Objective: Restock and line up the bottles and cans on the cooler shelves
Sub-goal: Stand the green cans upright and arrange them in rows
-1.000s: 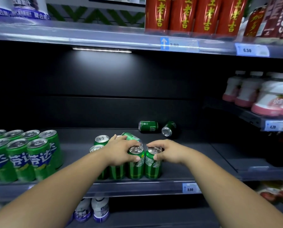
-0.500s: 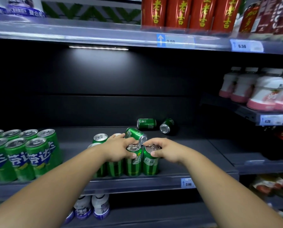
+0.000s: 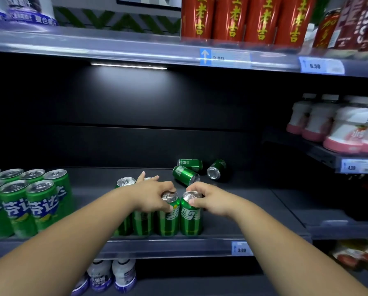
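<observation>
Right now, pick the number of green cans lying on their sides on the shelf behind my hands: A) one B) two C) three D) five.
C. Three lie tipped on the dark shelf: the rear can, the nearer can and the right-hand can, its top facing the camera. The left hand grips the left upright can and the right hand the right upright can.

Dark shelf (image 3: pixel 243 201) — upright green cans (image 3: pixel 190 221), toppled cans (image 3: pixel 185 175) behind.
</observation>
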`<state>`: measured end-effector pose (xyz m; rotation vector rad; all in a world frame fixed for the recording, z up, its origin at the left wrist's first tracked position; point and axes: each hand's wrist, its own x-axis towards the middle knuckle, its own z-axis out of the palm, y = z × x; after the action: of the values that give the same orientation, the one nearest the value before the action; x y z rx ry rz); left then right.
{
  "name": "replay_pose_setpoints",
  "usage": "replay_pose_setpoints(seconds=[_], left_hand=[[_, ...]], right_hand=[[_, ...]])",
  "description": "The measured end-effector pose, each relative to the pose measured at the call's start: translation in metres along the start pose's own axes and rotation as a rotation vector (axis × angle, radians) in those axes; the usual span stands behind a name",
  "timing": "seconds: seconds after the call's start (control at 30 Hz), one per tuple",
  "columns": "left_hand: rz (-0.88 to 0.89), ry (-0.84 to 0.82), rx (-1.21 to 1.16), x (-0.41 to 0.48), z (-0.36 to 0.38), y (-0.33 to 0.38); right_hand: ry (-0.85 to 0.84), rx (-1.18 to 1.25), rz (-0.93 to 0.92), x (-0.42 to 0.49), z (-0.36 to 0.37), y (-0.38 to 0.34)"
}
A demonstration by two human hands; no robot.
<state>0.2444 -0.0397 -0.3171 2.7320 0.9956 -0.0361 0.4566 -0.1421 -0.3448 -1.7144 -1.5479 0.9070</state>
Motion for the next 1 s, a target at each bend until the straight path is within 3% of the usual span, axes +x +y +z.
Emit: replay_pose_setpoints(seconds=[0.2, 0.33, 0.5, 0.73, 1.0], left_hand=[[-0.024, 0.007, -0.058, 0.019, -0.006, -0.003], [-0.033, 0.043, -0.011, 0.025, -0.011, -0.009], [-0.045, 0.112, -0.079, 0.034, -0.014, -0.023], [-0.016, 0.185, -0.071, 0.065, -0.04, -0.053], [-0.08, 0.06, -0.299, 0.124, -0.045, -0.106]], right_hand=[[-0.092, 0.005, -0.056, 0.013, -0.018, 0.009], [0.006, 0.172, -0.033, 0.027, -0.029, 0.021], [0.181, 0.161, 0.032, 0.055, -0.035, 0.045], [0.309, 0.036, 0.074, 0.106, -0.034, 0.053], [0.32, -0.341, 0.255, 0.163, -0.039, 0.045]])
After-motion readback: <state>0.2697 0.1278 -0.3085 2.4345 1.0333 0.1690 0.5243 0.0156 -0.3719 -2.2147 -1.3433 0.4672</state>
